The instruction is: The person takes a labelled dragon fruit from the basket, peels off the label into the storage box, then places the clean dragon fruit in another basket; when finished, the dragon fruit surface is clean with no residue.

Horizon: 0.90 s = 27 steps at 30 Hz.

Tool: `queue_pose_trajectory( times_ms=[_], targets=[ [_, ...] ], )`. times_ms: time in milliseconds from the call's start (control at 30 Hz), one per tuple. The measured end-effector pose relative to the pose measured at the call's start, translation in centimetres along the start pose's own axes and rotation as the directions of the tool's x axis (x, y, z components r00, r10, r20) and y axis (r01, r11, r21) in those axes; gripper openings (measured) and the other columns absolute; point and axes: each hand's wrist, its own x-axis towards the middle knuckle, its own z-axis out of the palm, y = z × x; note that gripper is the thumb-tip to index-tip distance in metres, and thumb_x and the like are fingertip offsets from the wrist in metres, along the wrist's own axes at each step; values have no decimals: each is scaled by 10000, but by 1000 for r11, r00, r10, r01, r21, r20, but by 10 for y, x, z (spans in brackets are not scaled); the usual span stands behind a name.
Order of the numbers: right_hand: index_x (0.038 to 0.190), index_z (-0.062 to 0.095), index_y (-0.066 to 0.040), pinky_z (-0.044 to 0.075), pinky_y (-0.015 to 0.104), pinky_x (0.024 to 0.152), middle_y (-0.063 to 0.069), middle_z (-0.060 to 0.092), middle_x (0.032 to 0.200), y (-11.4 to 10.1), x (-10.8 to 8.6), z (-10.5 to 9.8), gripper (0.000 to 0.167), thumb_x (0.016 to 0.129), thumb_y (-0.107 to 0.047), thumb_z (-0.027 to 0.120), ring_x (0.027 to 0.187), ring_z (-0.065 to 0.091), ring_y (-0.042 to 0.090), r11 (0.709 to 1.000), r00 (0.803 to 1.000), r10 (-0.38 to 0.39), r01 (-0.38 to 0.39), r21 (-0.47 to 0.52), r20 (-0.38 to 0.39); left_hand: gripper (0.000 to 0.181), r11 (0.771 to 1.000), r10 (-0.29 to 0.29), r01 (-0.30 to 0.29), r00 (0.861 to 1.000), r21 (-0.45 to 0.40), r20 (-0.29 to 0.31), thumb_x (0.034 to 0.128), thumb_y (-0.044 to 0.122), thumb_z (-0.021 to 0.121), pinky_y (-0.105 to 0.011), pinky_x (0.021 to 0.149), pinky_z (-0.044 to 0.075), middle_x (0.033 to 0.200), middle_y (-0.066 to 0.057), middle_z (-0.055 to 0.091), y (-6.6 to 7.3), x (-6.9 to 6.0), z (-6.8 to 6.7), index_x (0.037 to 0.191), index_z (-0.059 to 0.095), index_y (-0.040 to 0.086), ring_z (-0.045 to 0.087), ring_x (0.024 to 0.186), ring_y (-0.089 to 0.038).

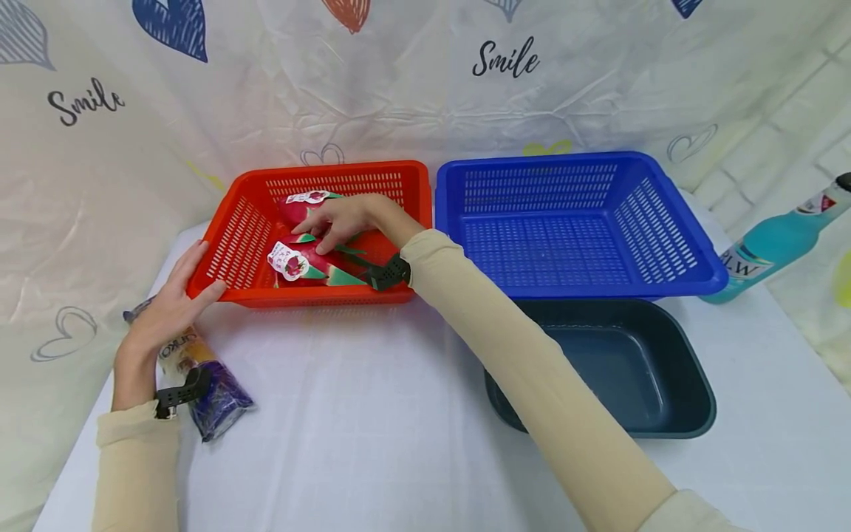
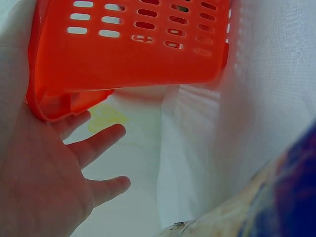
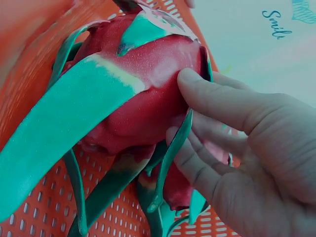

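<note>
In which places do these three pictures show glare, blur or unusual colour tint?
Head view: pale glare inside the dark tub; left wrist view: the packet, lower right, is blurred; right wrist view: pale shine on the nearer fruit, greenish tint on the backdrop.

A dragon fruit (image 3: 143, 116) shows smooth, glossy skin; its basket (image 2: 123, 61) is smooth plastic, a packet (image 1: 226, 395) crinkled, shiny film.
</note>
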Motion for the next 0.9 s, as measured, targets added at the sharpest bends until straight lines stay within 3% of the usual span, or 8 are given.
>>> queue_pose_trajectory(
  times_ms=[67, 133, 333, 500, 733, 900],
  targets=[
    [1489, 394, -204, 372, 167, 751, 26, 493, 881, 4, 3, 0, 575, 953, -167, 598, 826, 431, 89, 1000, 1000, -2, 2, 14, 0, 799, 1000, 1, -1, 1000, 4, -2, 971, 381, 501, -748, 1016, 288, 1654, -34, -64, 0, 0, 0, 1568, -17, 265, 180, 1422, -451],
    [1487, 398, -231, 323, 188, 666, 10, 344, 732, 8, 6, -1, 578, 949, -189, 607, 689, 351, 107, 1000, 1000, 0, 0, 23, 2, 797, 1000, 5, -5, 1000, 7, -6, 972, 379, 500, -746, 1015, 291, 1654, -43, -56, 0, 0, 0, 1569, -15, 257, 195, 1410, -450],
    [1481, 403, -277, 334, 188, 651, -17, 358, 764, 10, 8, 0, 580, 945, -208, 614, 666, 356, 98, 999, 1000, 24, -24, 36, -3, 802, 1000, -6, 5, 1000, 9, 2, 969, 395, 498, -750, 1018, 281, 1654, -36, -72, -2, 1, 0, 1567, -23, 274, 157, 1439, -449],
    [1492, 391, -229, 329, 181, 657, -23, 366, 817, 11, 9, 3, 566, 962, -172, 581, 656, 334, 94, 999, 1000, -10, 11, 33, -15, 804, 1000, -13, 13, 1000, 4, 10, 967, 406, 494, -758, 1017, 268, 1653, -27, -85, -1, 1, 0, 1566, -28, 282, 129, 1452, -452],
    [1494, 390, -201, 319, 189, 686, -18, 302, 711, 12, 8, 6, 543, 977, -157, 550, 664, 315, 108, 998, 998, -47, 48, 29, -47, 795, 1000, -9, 9, 1000, -2, 14, 972, 393, 489, -759, 1016, 261, 1653, -29, -86, -1, 0, -1, 1565, -29, 284, 136, 1442, -458],
    [1502, 372, -219, 330, 190, 704, -36, 374, 834, 12, 8, 6, 537, 990, -184, 529, 685, 334, 107, 999, 999, -35, 33, -30, -42, 797, 1000, -5, 5, 1000, -3, 21, 975, 384, 492, -758, 1018, 252, 1652, -29, -89, -1, 0, 0, 1565, -34, 287, 139, 1438, -463]
  ],
)
